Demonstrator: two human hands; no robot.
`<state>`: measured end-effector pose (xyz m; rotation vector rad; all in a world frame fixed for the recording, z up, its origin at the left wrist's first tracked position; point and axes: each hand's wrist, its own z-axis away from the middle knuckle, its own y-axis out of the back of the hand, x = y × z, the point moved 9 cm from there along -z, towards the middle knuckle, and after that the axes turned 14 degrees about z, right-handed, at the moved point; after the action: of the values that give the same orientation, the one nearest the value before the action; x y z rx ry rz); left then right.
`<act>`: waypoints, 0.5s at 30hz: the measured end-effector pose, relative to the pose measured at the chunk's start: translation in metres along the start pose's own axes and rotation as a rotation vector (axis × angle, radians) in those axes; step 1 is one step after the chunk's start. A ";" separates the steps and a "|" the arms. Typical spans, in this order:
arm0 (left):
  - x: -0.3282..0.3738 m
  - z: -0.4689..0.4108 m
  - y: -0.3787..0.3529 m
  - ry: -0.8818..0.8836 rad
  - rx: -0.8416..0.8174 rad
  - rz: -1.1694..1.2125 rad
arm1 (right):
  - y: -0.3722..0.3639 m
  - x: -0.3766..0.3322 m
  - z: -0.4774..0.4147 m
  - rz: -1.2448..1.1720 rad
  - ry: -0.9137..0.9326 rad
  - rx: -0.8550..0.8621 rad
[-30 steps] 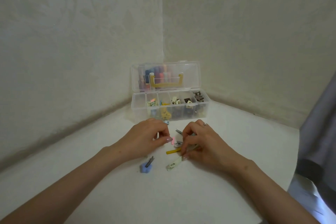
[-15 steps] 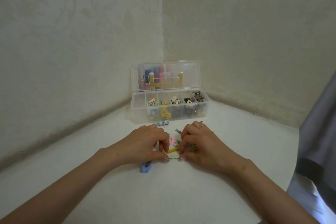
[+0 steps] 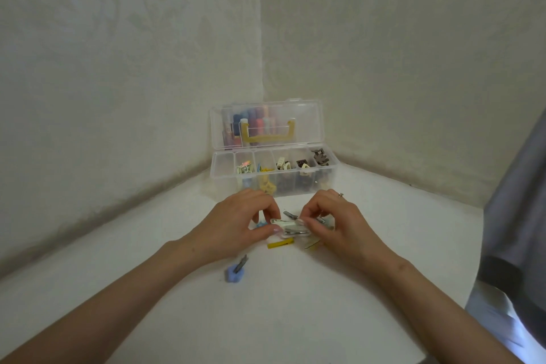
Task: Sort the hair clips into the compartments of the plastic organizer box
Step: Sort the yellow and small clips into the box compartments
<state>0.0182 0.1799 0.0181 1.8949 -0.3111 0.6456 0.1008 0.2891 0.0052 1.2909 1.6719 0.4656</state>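
My left hand (image 3: pixel 236 224) and right hand (image 3: pixel 339 224) pinch one pale hair clip (image 3: pixel 291 229) just above a white table (image 3: pixel 295 319).
The clip is whitish with a metal strip, held level, my fingertips curled on each end. A yellow clip (image 3: pixel 280 243) and a blue clip (image 3: pixel 235 272) lie nearby; the clear organizer box (image 3: pixel 224 183) stands open beyond, in the corner of pale walls (image 3: pixel 118 68).

Bare forearms run up to both hands. A thin silvery ring (image 3: pixel 340 194) on a right hand (image 3: pixel 339 226) finger. Pale glossy nails (image 3: pixel 276 229) on the left hand (image 3: pixel 233 226).

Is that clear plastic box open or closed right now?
Open: the organizer box has its lid standing upright behind it, and clips show in uncovered compartments.
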 end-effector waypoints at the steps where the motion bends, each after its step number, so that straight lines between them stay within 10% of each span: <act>1: 0.000 -0.001 0.002 0.003 0.016 0.003 | 0.000 0.002 0.000 -0.011 -0.021 -0.005; 15: -0.056 -0.032 0.100 0.315 0.586 -0.186 | -0.012 0.006 0.004 0.172 0.039 -0.235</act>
<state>-0.0869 0.1643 0.0730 2.2892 0.2874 0.9650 0.0979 0.2890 -0.0090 1.2608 1.4938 0.7710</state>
